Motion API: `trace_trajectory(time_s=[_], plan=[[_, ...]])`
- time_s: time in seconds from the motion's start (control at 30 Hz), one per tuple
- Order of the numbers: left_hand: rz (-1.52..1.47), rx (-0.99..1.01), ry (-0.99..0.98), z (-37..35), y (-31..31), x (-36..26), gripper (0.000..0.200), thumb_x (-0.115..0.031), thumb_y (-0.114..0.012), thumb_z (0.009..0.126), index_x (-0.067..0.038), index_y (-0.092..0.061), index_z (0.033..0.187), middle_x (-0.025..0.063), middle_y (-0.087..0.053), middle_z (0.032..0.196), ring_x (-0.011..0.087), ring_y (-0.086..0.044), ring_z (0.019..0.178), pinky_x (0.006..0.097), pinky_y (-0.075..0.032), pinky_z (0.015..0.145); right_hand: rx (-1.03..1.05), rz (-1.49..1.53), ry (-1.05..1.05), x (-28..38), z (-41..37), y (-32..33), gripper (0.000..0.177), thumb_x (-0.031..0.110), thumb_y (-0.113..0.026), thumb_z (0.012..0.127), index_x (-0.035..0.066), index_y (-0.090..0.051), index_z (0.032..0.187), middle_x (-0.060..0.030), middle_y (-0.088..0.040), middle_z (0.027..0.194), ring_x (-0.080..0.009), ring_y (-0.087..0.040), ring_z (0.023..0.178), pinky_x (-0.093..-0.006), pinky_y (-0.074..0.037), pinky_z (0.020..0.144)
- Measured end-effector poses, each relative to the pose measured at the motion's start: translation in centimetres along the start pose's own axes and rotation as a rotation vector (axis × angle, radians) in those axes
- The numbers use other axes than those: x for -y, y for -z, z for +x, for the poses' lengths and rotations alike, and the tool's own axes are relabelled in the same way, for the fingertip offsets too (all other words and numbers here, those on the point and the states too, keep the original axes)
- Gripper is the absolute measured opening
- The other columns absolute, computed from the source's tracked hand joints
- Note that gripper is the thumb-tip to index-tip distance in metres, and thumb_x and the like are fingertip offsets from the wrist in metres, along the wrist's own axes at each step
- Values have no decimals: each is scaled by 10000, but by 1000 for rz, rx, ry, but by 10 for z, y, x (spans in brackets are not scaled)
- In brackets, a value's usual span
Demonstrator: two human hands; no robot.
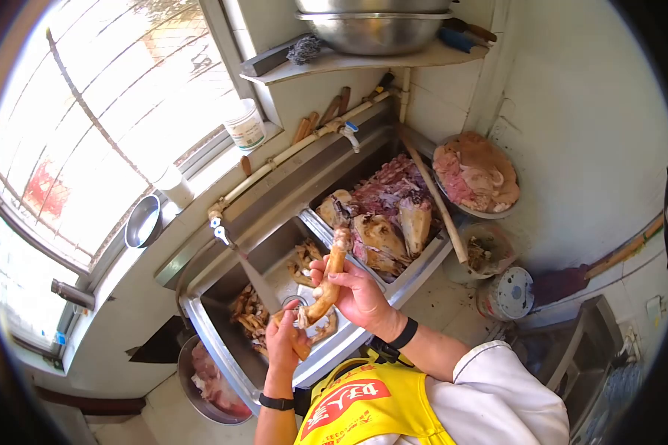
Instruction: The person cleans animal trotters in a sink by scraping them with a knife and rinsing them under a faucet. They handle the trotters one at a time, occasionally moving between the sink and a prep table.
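With twelve straight ahead of you, your right hand [364, 295] is closed around a tan, foot-like piece [323, 297], held over the near part of the left basin [215, 288], its upper end leaning toward one o'clock and its lower end just beside your left hand [280, 343]. That left hand is wrapped round the handle of what looks like a long knife [258, 278], the blade running out toward eleven; I cannot tell whether its edge touches the piece. Grip the piece firmly, as it will probably be slick, and keep your right fingertips out of the blade's line. Turn the piece instead of twisting your left wrist, and favour short, light strokes. Stay low, so any scraps fall near the small pieces [249, 315] between nine and ten, well apart from the large chunks [378, 241] between one and two
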State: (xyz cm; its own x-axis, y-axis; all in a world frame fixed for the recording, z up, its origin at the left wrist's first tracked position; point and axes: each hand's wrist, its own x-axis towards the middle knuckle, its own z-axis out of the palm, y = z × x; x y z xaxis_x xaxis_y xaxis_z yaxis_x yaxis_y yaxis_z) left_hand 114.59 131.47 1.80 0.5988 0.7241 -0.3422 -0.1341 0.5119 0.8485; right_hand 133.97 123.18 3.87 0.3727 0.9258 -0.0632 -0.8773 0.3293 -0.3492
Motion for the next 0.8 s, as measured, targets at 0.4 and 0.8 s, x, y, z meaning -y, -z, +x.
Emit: trace_trajectory(time_s=[0.4,0.8], plan=[[-253,-141,-276,-14,14,-9,363,-142,-722,965,-15,-576,1272,82,-668,1011,69,-533,681,215,-469,592,390,-559,-581,26,-22,9,530,90,-598,1037,47,-452,1545,-142,-589,1458,-272,-668,1229,-361,-578,997],[-61,-85,-352,-13,39,-52,384,-137,-634,1032,7,-542,1376,81,-702,1058,70,-601,682,230,-510,579,218,-411,-706,-30,-10,-18,604,135,-619,1010,-39,-387,1540,-244,-627,1323,-141,-631,844,-289,-569,741]])
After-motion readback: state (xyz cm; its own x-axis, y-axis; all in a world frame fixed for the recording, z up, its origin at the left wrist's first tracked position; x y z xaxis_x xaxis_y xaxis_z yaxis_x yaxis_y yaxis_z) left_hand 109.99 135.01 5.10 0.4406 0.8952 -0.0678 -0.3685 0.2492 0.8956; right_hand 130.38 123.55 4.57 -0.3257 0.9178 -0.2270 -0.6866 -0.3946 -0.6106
